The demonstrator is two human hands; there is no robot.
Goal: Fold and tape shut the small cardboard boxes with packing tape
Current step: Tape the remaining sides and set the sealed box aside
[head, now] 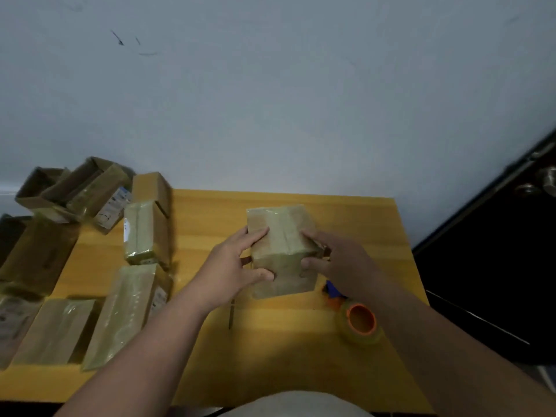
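Hands first: your left hand [233,266] and right hand [337,260] both grip the small cardboard box [282,251] at the centre of the frame, fingers [255,237] curled over its top face and thumbs pressed on the near face. The box sits at, or just above, the yellow worktop [270,341]; you cannot tell which from this view. A glossy band of tape already runs along its top seam and down the near face, so you look to be at the smoothing stage on this box, pressing the tape flat. Next, judge whether the ends are sealed; if so, set it with the taped boxes [126,308] at the lower left of the frame and fetch an open box [45,191] from the upper left. The tape roll [361,323] with its orange core lies just right of centre, near your right forearm.

Much stays unclear. The box's far side and underside are hidden, and your right palm covers its right edge. A blue and orange object [334,291], possibly a cutter, is mostly hidden behind your right wrist. Boxes at the left edge are blurred and cut off.
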